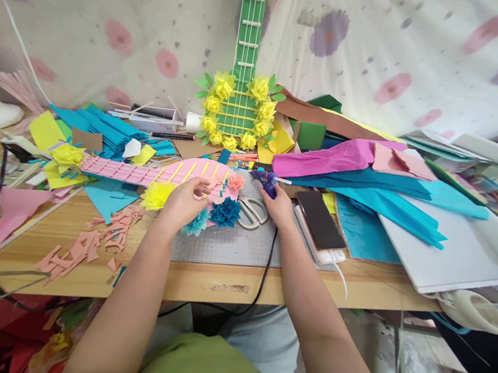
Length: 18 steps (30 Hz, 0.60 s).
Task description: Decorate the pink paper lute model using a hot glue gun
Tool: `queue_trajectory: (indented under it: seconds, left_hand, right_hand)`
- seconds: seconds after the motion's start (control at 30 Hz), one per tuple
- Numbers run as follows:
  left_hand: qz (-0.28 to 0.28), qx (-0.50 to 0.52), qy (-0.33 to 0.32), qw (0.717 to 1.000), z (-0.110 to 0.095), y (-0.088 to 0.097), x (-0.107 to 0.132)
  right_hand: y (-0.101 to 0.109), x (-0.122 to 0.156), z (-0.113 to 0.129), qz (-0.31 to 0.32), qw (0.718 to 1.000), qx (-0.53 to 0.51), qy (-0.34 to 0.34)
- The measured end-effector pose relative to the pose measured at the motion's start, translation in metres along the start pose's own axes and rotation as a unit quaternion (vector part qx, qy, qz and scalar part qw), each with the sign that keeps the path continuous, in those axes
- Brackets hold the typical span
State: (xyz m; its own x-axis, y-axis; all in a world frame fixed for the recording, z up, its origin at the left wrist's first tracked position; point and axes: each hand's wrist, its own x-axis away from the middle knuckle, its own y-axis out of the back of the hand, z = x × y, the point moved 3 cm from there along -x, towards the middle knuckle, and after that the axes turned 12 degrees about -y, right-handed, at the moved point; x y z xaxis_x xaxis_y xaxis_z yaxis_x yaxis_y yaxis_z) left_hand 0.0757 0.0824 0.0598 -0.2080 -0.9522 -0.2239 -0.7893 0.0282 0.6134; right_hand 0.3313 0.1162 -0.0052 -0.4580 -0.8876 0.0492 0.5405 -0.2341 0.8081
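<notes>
1. The right hand [279, 205] is holding a dark blue glue gun [264, 179]; its grip is closing around the handle, and the nozzle is pointing leftward, toward the pink guitar.
2. The left hand [187, 202] is hovering over or resting on the body of that pink guitar [178, 172]. Its fingers are curling, but I cannot tell whether this grip is pinching anything.
3. The pink guitar is lying on the table [201, 277] in front of the person, its neck pointing left and its body partly covering a grey cutting mat [217, 254].
4. Along the body's near edge, a yellow flower [157, 195], a light blue flower [195, 222] and a dark blue flower [226, 212] are sitting; a coral flower [235, 182] is sitting at its right end.
5. Scissors [252, 212] are lying on the mat between the dark blue flower and the right hand.
6. A black phone [321, 219] is lying just right of that hand, overlapping a white device [335, 257].
7. Pink paper scraps [82, 245] are lying left of the left forearm.
8. Behind, a green guitar [244, 71] is standing upright, yellow flowers [266, 111] ringing its body.
</notes>
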Motion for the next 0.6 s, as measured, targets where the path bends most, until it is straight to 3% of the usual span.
queue_trajectory:
  seconds: [0.1,0.2,0.33,0.43,0.6]
  left_hand:
    - [0.037,-0.042,0.0,0.998,-0.005,-0.0051,0.0025]
    - [0.023,-0.066,0.011,0.998,-0.0067,-0.0098,0.0014]
    - [-0.025,-0.053,0.044,0.997,-0.002,-0.0106,-0.0007]
    - [-0.079,-0.019,0.032,0.996,0.0,-0.0067,-0.0005]
    - [-0.145,0.045,0.024,0.988,0.0017,-0.0045,-0.001]
  right_hand:
    - [-0.0014,-0.0002,-0.0018,-0.005,1.0,-0.002,0.002]
    - [-0.0021,-0.0005,-0.003,-0.009,1.0,-0.008,0.007]
    - [-0.0031,-0.0012,-0.0037,-0.016,1.0,-0.023,0.012]
    - [-0.0027,-0.0013,-0.0048,-0.026,0.998,-0.05,0.007]
    - [0.0035,0.0025,-0.0077,-0.044,0.985,-0.167,0.004]
